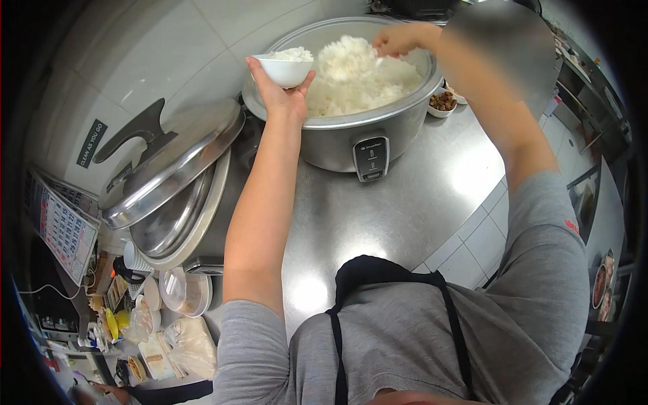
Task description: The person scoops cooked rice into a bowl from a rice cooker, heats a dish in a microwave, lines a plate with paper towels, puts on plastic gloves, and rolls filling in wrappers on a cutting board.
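Head view: hands at cooker, left holding rice bowl.

Head view, single: worn on the person's head, facing forward and steeply down. Lens: very wide; straight edges bowed, picture corners dark and rounded. Foreground, nearest: grey shirt, lower edge, seen from above. Middle range: tabletop, with rice cooker at top centre; left hand and right hand, both within the upper part. Margins: tiled wall, upper left; tiled floor, right.
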